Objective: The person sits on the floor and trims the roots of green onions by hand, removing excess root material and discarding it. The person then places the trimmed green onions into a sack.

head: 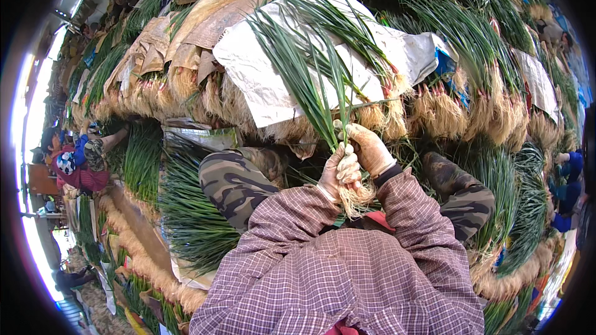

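Note:
In front of my chest, my left hand (333, 176) grips a small bunch of long-leaved green plants (311, 97) low on the stems. Pale stringy roots (356, 197) hang out below the fist. My right hand (371, 147) is close against the left, thumb and fingers closed on a stem of the same bunch just above it. Both hands wear thin, soiled pale gloves. The leaves fan up and away over a white sheet (251, 70). More plants lie on that sheet, their reddish bases and roots (391, 84) at its right side.
Rows of root bundles (437, 111) run left and right beyond my knees, partly under brown paper sacking (205, 23). Leafy piles (200, 204) lie by my camouflage-clad left leg (237, 186) and right leg (465, 204). One person (79, 163) sits far left; others are at the edges.

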A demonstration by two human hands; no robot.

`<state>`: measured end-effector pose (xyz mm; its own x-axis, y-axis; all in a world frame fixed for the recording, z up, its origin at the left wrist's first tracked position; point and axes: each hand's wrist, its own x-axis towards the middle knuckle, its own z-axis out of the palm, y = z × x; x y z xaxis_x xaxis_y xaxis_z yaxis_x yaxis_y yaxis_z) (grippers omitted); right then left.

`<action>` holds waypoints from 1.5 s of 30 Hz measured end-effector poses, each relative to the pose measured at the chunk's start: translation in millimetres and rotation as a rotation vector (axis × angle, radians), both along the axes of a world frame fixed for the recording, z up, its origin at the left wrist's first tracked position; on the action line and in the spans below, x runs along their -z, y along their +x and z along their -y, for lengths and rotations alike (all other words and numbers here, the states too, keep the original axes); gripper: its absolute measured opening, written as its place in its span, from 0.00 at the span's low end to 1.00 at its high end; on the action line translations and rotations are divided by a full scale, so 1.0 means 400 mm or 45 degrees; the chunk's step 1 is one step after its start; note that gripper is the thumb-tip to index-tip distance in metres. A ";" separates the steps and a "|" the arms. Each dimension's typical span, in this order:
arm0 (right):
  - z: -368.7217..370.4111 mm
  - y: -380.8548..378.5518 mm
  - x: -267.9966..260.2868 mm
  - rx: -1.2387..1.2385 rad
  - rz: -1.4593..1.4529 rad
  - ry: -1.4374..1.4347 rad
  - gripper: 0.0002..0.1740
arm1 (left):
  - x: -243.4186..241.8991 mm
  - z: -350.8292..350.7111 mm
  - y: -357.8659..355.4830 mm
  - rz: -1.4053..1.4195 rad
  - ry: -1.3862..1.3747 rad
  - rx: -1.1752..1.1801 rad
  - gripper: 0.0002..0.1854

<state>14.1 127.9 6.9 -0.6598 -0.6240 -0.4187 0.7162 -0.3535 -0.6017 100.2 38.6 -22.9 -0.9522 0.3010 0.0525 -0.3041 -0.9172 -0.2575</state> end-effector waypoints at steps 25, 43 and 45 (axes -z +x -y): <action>-0.066 -0.240 0.014 -0.483 -1.449 1.922 0.14 | -0.073 0.097 -0.103 0.328 -0.935 -0.185 0.12; -0.374 -0.032 0.166 -1.734 -1.328 2.159 0.12 | -0.047 0.070 -0.090 0.558 -1.082 -0.453 0.11; -0.341 -0.009 0.173 -1.205 -1.062 1.606 0.29 | -0.037 0.061 -0.074 0.501 -1.245 -0.465 0.11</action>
